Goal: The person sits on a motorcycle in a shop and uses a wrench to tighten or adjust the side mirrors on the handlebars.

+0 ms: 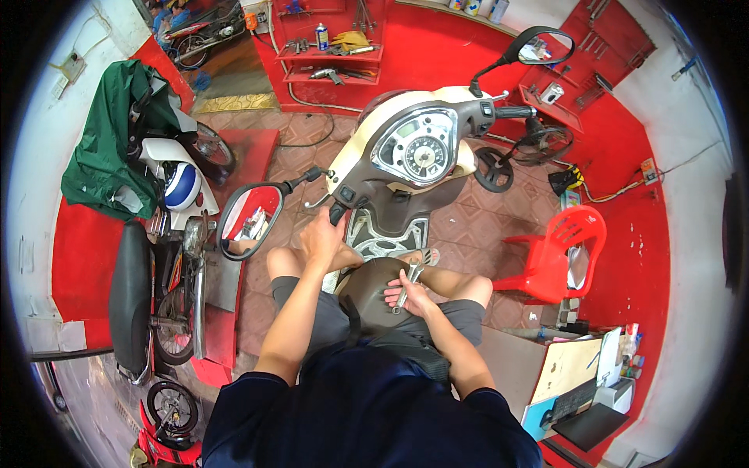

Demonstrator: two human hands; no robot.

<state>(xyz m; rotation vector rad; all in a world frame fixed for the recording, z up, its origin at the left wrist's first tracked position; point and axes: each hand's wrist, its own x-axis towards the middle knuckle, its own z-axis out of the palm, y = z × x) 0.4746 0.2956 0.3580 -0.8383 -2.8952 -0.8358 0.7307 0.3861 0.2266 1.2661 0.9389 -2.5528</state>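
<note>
Left hand (318,239) wraps handlebar grip (337,213); right hand (416,296), fingers half-curled, cradles wrench (413,273), probably rigid, slick, best held mid-shaft.

Red chair (541,274) and green cover (101,148)

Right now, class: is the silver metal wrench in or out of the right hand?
In: the silver metal wrench lies across the right hand, both ends showing.

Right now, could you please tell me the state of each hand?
Left hand: closed on the left grip.
Right hand: holding a wrench.
</note>
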